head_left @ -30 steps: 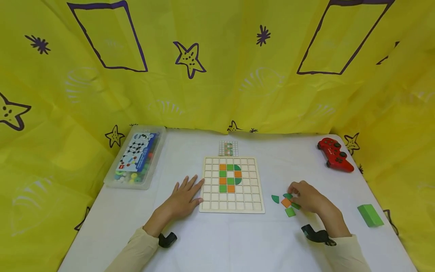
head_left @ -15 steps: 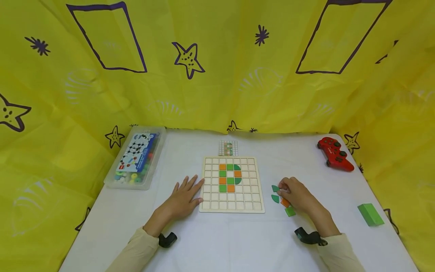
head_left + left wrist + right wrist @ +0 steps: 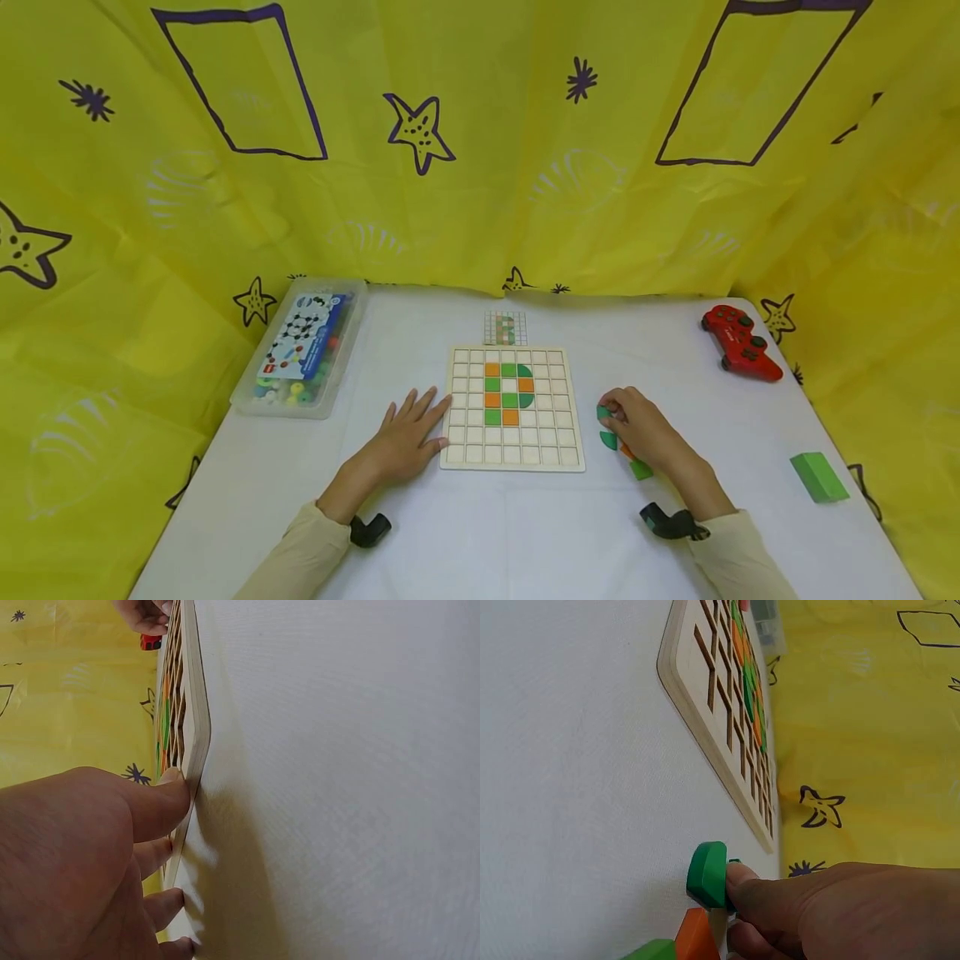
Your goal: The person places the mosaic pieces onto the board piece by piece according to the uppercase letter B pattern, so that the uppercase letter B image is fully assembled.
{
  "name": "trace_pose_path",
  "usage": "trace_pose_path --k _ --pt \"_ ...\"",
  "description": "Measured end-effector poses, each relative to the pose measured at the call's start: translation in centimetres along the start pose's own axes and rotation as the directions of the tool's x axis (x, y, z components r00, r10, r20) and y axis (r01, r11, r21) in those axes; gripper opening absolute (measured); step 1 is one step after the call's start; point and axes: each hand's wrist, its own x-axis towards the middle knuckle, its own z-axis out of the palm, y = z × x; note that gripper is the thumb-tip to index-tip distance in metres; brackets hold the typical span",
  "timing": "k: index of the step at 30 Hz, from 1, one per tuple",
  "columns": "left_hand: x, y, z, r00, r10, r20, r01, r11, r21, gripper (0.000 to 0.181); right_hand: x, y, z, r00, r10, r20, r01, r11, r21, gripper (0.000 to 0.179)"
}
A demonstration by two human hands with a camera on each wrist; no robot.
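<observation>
My left hand (image 3: 405, 442) rests on the white table with fingers spread, thumb and index finger at the left edge of a wooden grid board (image 3: 540, 457). Orange and green tiles (image 3: 510, 399) sit in the board's cells in a P shape. Right of the board, my right hand (image 3: 643, 427) pinches a green quarter-circle tile (image 3: 603, 412) at the fingertips. Just below it lie another green quarter-circle tile (image 3: 707, 875), an orange tile (image 3: 697, 935) and a light green square tile (image 3: 641, 470). The hand partly covers this group.
A small pattern card (image 3: 505, 328) lies behind the board. To the left stands a clear plastic box (image 3: 300, 346) of colourful parts. A red game controller (image 3: 741, 342) is at the back right, and a green block (image 3: 819, 477) lies near the right edge.
My right hand has moved left towards the board, and a green quarter-circle tile has shifted left from the group with it. My left hand has stayed in place.
</observation>
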Motion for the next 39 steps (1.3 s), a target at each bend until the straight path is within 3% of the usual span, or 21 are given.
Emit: trace_pose_path --k 9,15,20,25,29,39 --pt "0.0 -0.1 0.1 1.0 0.001 -0.005 -0.001 1.0 -0.004 0.065 1.3 -0.7 0.2 0.999 -0.012 0.036 0.012 1.0 -0.018 0.022" --pt "0.0 -0.2 0.3 1.0 -0.007 0.006 0.007 1.0 -0.002 0.065 2.2 -2.6 0.8 0.997 -0.064 0.045 0.064 0.998 -0.006 0.022" --pt "0.0 -0.2 0.2 1.0 -0.005 0.003 0.005 1.0 0.008 0.065 2.3 -5.4 2.4 0.997 -0.069 0.039 0.07 0.998 -0.009 0.02" --pt "0.0 -0.3 0.2 1.0 0.003 0.006 -0.003 1.0 0.012 0.066 2.2 -7.6 4.6 0.994 -0.109 0.014 0.11 0.989 -0.097 0.02" --pt "0.2 -0.4 0.1 1.0 0.01 0.005 -0.01 1.0 0.01 0.066 2.4 -8.5 5.9 0.993 -0.118 -0.007 0.116 0.981 -0.153 0.022" --pt "0.3 -0.6 0.4 1.0 0.007 0.008 -0.007 1.0 0.015 0.066 2.3 -9.4 7.1 0.988 -0.146 -0.047 0.139 0.981 -0.139 0.024"
